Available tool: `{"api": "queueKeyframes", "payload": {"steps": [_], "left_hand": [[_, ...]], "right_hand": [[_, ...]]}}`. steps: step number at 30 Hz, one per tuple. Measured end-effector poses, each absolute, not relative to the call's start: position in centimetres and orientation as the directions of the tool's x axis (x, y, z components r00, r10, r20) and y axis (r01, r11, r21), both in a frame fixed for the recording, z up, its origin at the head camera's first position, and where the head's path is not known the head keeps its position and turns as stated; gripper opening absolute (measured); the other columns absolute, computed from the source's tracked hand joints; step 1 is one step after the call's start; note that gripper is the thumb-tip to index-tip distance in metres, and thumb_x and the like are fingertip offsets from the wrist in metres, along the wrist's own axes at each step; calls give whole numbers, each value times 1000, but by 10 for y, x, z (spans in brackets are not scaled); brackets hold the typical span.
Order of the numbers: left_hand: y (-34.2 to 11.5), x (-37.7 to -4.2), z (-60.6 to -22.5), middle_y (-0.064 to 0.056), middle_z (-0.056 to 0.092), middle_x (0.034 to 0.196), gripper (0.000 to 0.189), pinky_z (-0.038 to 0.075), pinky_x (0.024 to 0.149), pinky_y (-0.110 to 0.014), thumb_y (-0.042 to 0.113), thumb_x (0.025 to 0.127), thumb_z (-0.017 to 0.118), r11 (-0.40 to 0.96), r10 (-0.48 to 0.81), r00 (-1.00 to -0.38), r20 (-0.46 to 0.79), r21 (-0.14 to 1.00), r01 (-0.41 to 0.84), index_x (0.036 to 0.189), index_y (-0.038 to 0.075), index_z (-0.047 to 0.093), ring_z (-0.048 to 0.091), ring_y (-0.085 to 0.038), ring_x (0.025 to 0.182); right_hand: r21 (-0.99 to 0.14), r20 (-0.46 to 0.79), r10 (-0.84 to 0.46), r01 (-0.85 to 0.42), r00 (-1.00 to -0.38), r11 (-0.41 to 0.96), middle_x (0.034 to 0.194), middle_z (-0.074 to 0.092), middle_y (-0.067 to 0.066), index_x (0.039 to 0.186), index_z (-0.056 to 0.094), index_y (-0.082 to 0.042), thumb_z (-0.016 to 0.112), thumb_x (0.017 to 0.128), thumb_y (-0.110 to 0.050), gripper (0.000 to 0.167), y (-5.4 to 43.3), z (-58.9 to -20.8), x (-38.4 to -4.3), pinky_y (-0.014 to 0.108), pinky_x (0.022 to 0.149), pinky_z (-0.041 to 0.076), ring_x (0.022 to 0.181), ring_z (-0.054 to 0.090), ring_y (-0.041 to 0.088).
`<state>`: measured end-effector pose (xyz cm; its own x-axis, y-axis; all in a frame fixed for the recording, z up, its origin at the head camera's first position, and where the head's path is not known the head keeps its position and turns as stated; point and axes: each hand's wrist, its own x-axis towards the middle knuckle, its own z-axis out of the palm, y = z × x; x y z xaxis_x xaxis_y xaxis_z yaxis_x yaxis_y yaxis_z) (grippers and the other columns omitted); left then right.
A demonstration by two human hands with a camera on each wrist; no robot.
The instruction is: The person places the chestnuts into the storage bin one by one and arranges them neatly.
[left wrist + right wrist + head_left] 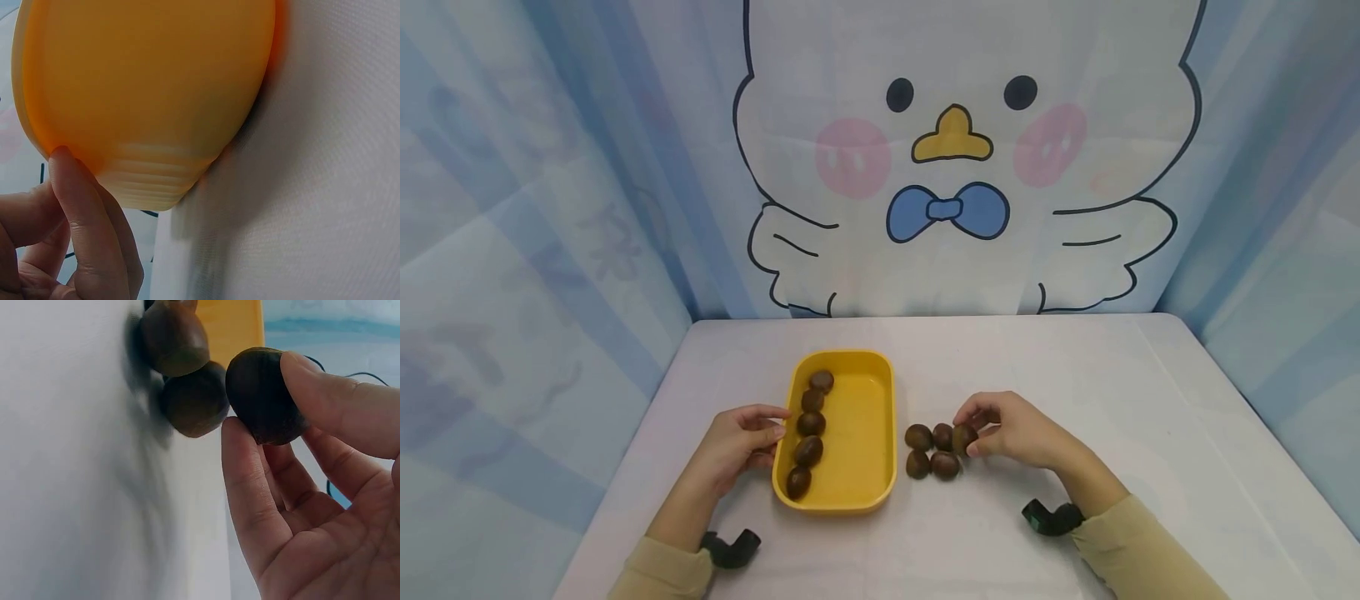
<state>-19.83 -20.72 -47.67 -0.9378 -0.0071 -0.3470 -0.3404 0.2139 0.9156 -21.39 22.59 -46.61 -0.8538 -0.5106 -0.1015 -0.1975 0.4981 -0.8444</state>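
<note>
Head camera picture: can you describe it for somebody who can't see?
A person's right-hand grip pinches a brown nut beside four more nuts; the left-hand grip touches a yellow tray holding five nuts in a line.

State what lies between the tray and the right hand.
In the head view, four chestnuts lie between the tray and the right hand, which pinches another chestnut.

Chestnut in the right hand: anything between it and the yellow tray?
At table level, yes: loose chestnuts sit between the right hand and the yellow tray, whose side wall also stands up. Above them, nothing visible blocks the held chestnut.
</note>
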Motion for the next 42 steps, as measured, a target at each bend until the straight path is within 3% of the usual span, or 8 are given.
{"api": "queueKeyframes", "payload": {"steps": [19,27,42], "left_hand": [[-206,-198,-476,-7,73,95,35,64,64,-25,7,99,74,215,-11,-938,-347,915,-341,134,3,73,67,-18,70],[-206,-198,-477,-7,73,95,35,64,64,-26,7,99,75,213,-16,-940,-342,917,-337,133,3,73,67,-18,70],[-207,-198,-478,-8,73,96,35,64,64,-26,7,99,74,210,-7,-942,-336,920,-330,134,2,72,68,-18,69]], "right_hand": [[-872,-78,-480,-173,-874,457,113,76,1,116,76,-20,80,92,-6,29,178,-442,-236,39,94,58,112,67,26],[-875,-54,-487,-193,-872,443,114,76,-1,117,76,-22,81,93,-9,28,159,-438,-248,49,105,58,114,69,23],[-891,-42,-500,-194,-865,410,119,76,4,119,75,-15,82,92,-9,29,124,-425,-261,41,100,63,110,71,22]]}}
